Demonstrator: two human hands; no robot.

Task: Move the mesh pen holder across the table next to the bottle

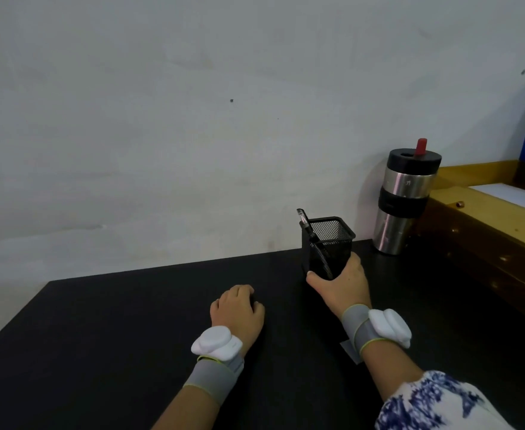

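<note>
A square black mesh pen holder (328, 240) with a pen leaning inside stands upright near the far edge of the black table (115, 321). My right hand (342, 283) is wrapped around its lower part, thumb on the left side, fingers on the right. A steel bottle (405, 197) with a black lid and a red stopper stands at the table's far right corner, a short gap to the right of the holder. My left hand (238, 308) rests on the table with its fingers curled under, holding nothing that I can see.
A wooden ledge (484, 218) runs along the table's right side, just beyond the bottle. A pale wall closes the far edge. A small slip of paper (351, 352) lies under my right wrist.
</note>
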